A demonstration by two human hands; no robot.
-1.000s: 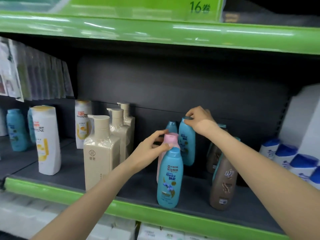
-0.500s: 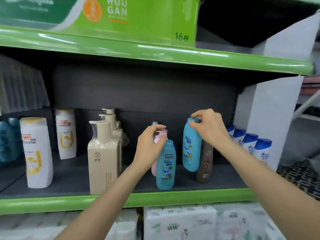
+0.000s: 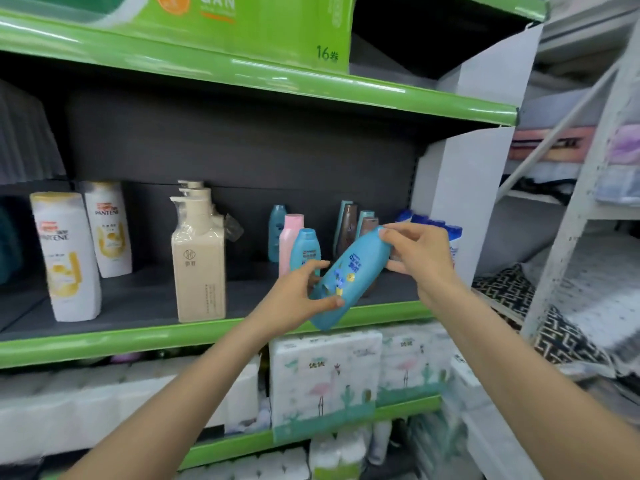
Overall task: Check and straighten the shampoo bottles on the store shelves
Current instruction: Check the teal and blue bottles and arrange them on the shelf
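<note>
I judge the teal shampoo bottle (image 3: 349, 275) light, rigid, slick — left hand (image 3: 298, 299) grips its base, right hand (image 3: 420, 252) pinches its cap.

Blue bottle (image 3: 349, 275) now off the shelf (image 3: 138, 341), tilted, cap up-right. Right hand (image 3: 420, 258) brought it out by the cap end; left hand (image 3: 298, 299) left the pink bottle (image 3: 290, 244), now grips its base.

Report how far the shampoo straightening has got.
Done: white Pantene bottles and cream pump bottles stand upright. In hand: left hand and right hand hold a tilted blue bottle off the shelf. Left: reshelve it beside the pink bottle.
</note>
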